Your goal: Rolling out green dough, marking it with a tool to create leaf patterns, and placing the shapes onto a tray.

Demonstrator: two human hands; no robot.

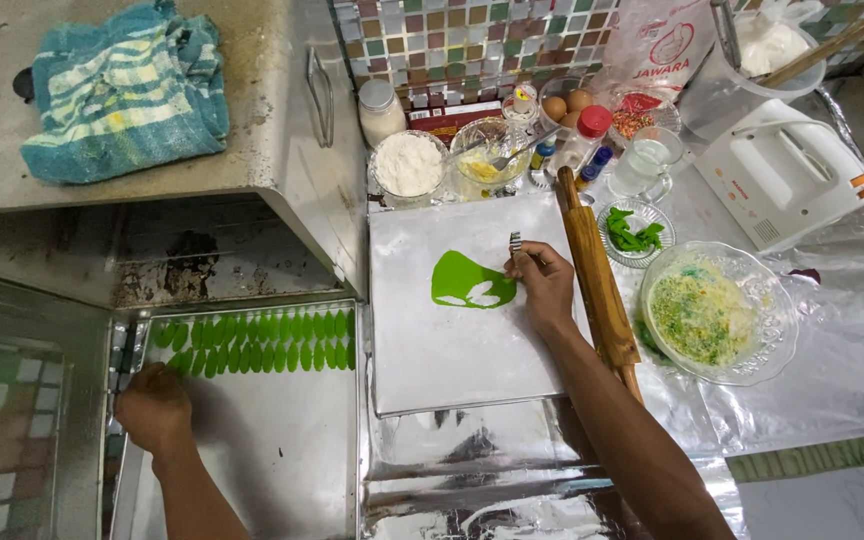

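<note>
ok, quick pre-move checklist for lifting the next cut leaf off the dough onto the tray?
1. Right hand at the flat green dough sheet with a small metal tool: ok.
2. Leaf cutouts visible in the dough: ok.
3. Left hand on the metal baking tray, steadying it: ok.
4. Free tray space below the rows of green leaf pieces: ok.
5. Wooden rolling pin lies beside the white board, touching the right forearm: not ok.
6. Whether the dough sticks to the board: cannot tell.

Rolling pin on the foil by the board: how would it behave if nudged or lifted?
The wooden rolling pin is round and rests on smooth foil, so a sideways nudge would probably roll it toward the glass bowl. It looks solid, likely stiff and fairly heavy.
</note>
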